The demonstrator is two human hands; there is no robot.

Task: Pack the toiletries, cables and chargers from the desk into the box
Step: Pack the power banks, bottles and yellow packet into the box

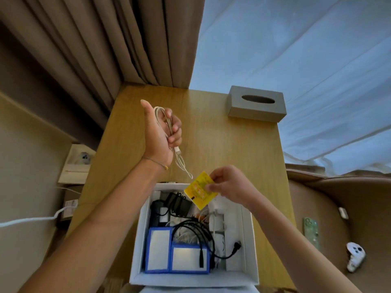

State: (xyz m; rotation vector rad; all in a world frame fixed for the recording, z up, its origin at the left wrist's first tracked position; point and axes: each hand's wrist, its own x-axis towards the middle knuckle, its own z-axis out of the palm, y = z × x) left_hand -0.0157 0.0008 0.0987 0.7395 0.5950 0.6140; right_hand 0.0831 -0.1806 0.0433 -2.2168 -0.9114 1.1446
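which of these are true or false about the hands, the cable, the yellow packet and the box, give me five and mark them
1. The left hand grips a bundled white cable. True.
2. The right hand holds nothing. False: it pinches a yellow packet above the box.
3. The white box is empty. False: it already holds black cables, a black charger and two blue-edged packs.
4. The grey tissue box stands at the far right corner of the desk. True.
5. The white cable lies inside the box. False: it is held in the air over the desk, its end dangling just short of the box's far edge.
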